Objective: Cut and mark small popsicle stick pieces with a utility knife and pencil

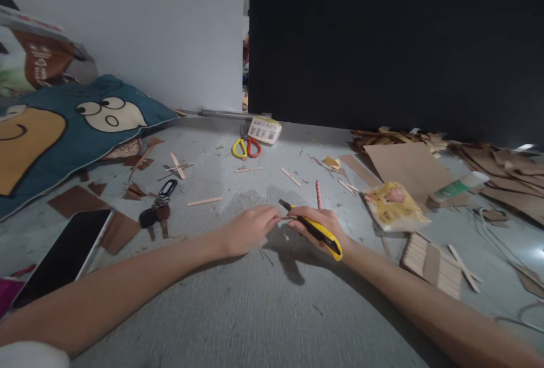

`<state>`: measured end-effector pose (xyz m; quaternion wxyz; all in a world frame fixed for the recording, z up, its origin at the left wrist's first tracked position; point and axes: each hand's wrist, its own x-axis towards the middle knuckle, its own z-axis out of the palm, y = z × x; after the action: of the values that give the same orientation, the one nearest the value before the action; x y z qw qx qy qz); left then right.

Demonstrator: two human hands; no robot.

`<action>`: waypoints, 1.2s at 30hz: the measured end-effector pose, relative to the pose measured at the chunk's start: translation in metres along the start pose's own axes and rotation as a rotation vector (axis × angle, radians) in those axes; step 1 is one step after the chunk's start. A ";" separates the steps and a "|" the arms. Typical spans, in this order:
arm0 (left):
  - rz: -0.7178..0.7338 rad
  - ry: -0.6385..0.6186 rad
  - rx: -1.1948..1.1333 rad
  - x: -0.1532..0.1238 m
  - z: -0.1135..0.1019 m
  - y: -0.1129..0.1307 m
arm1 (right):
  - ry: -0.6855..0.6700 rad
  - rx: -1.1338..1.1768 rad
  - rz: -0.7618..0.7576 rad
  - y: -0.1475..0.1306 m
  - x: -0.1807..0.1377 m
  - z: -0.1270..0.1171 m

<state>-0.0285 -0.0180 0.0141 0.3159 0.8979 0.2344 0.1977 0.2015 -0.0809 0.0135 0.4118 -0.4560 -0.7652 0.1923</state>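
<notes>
My right hand (317,223) is closed around a yellow and black utility knife (323,231), its blade end pointing up and left. My left hand (250,229) is pinched on a thin sliver of wooden stick (285,218), mostly hidden by the fingers, that spans the small gap towards my right hand. Both hands are just above the grey surface (238,311), close together. Past my right hand lies a pink striped stick (318,193). Loose craft sticks (204,201) are scattered beyond my left hand.
Red-and-yellow-handled scissors (247,148) lie at the back. On the left are keys (158,215), a phone (63,257) and a blue cushion (91,130). To the right sit a yellow packet (393,206), a glue stick (459,187), bundled craft sticks (432,265) and brown cardboard (408,167).
</notes>
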 end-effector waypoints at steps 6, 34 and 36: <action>-0.078 -0.009 -0.081 0.002 -0.005 0.006 | 0.036 0.070 0.129 0.000 0.004 0.008; -0.143 -0.016 -0.178 0.005 -0.008 0.002 | 0.062 0.167 0.240 0.001 0.002 0.009; -0.140 -0.006 -0.191 0.006 -0.008 0.002 | 0.079 0.189 0.253 0.000 0.003 0.008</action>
<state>-0.0275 -0.0124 0.0225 0.4136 0.8458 0.2757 0.1939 0.1945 -0.0776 0.0097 0.4551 -0.5150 -0.6634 0.2958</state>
